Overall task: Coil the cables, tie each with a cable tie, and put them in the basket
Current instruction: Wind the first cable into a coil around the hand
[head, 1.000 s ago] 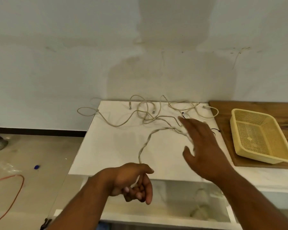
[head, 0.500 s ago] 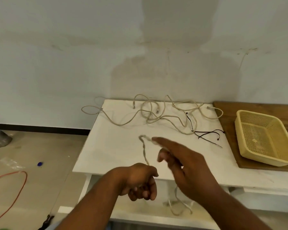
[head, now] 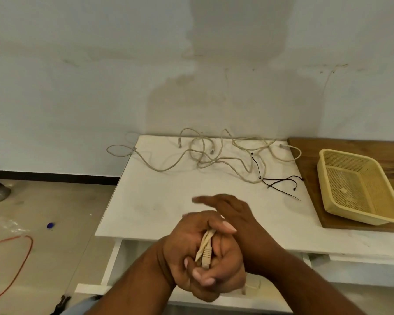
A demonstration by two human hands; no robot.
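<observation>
Beige cable (head: pixel 205 246) w/ its plug end is gripped in L hand (head: pixel 189 251), fingers curled round several strands, just in front of the tabletop (head: pixel 157 201) front edge, approx. mid-width. R hand (head: pixel 234 214) is seen right behind L hand, released, fingers stretched twd the left & blurred; contact w/ the cable can't be told. Loose cables (head: pixel 214 158) are spread in a tangle along the far edge, one loop hung over the far-left corner. Black cable ties (head: pixel 280 184) are laid nr the far-right corner, crossing the tangle's right end. Yellow basket (head: pixel 359 215) is set on a wooden board (head: pixel 350 144) at the right edge, well apart from both hands. On the floor at left an orange cord (head: pixel 31 243) & a small blue item (head: pixel 51 225) are seen
</observation>
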